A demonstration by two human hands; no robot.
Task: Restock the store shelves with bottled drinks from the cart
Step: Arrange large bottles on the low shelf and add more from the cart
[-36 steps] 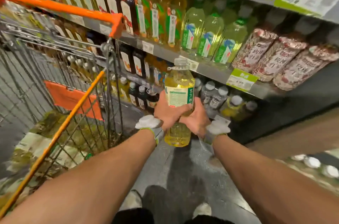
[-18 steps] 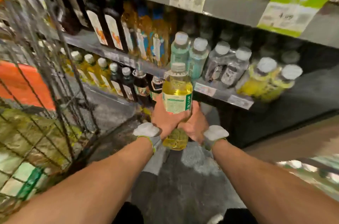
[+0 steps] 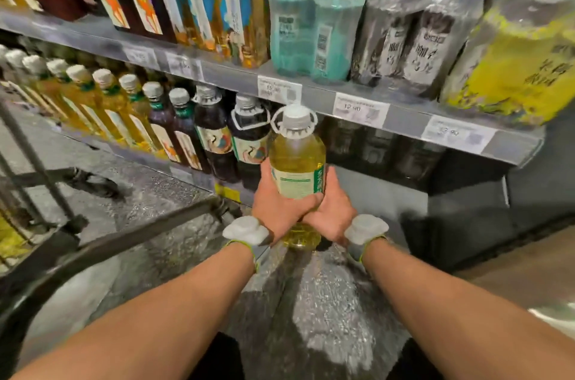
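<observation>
From the head view, both hands are clamped on one bottle (image 3: pixel 297 162) of yellow drink, held upright out in front of the person. The left hand (image 3: pixel 278 208) wraps the lower left side, its fingers curling across the label; the right hand (image 3: pixel 333 211) grips from the right and partly under the left fingers, so the two hands touch. The bottle's base shows below them, clear of the floor (image 3: pixel 326 302). Its white cap with a ring handle sits just below the front edge of the upper shelf (image 3: pixel 311 93), in front of the lower shelf's dark opening.

Each wrist carries a pale band (with a green edge).

On the lower shelf (image 3: pixel 140 155), to the left of the held bottle, a row runs toward the left edge: dark bottles (image 3: pixel 214 137) nearest, then amber bottles (image 3: pixel 102 99). Behind and right of the held bottle the lower shelf is too dark to tell much.

On the upper shelf stand tall bottles with pale labels at the left, two teal bottles (image 3: pixel 314 12) in the middle, then wrapped grey packs (image 3: pixel 413 28) and a wrapped yellow pack (image 3: pixel 516 62) at the right end. Price tags (image 3: pixel 361 110) hang along its front edge.

The cart (image 3: pixel 102 242) frame crosses the lower left corner.
</observation>
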